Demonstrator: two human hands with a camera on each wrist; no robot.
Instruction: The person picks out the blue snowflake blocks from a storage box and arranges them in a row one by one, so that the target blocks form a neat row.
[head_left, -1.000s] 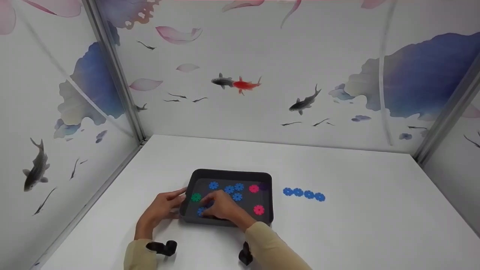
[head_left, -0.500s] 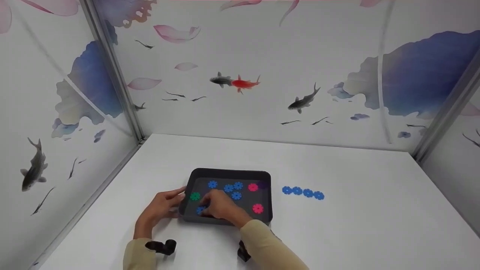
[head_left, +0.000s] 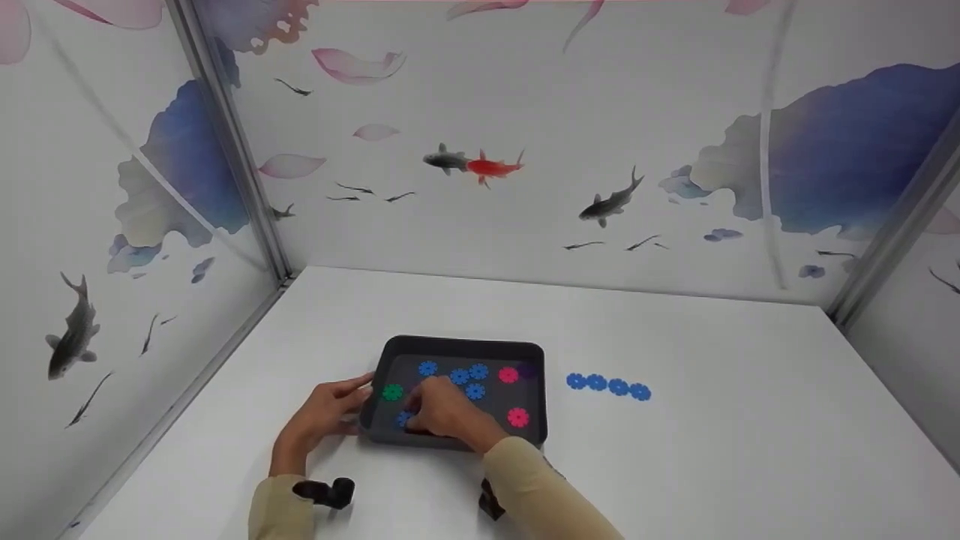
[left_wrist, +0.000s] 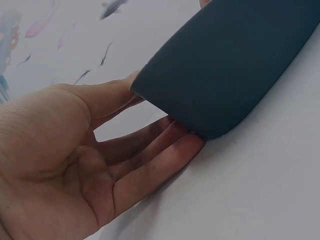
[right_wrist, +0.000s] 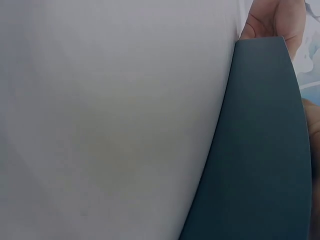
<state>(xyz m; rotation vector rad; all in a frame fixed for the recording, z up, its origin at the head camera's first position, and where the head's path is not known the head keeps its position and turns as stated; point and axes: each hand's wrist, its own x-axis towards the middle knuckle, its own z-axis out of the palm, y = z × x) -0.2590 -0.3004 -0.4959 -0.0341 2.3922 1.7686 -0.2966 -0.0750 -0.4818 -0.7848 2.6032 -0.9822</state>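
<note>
Evidently, we had the near-left disc just left of our right hand, the nearer, fingers bent, hold unclear; our left hand, fingers extended, touched the tray.

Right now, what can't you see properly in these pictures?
Head view: the right grip covers part of one blue disc, so I can't tell if it's pinched.
Head view: the right grip hides part of the tray.
Head view: the dark purple patch is too dim for a clear outline.
Left wrist view: the tray's outer wall hides what's inside.
Right wrist view: the tray's wall hides the inside; the bottom edge crops that wall.
</note>
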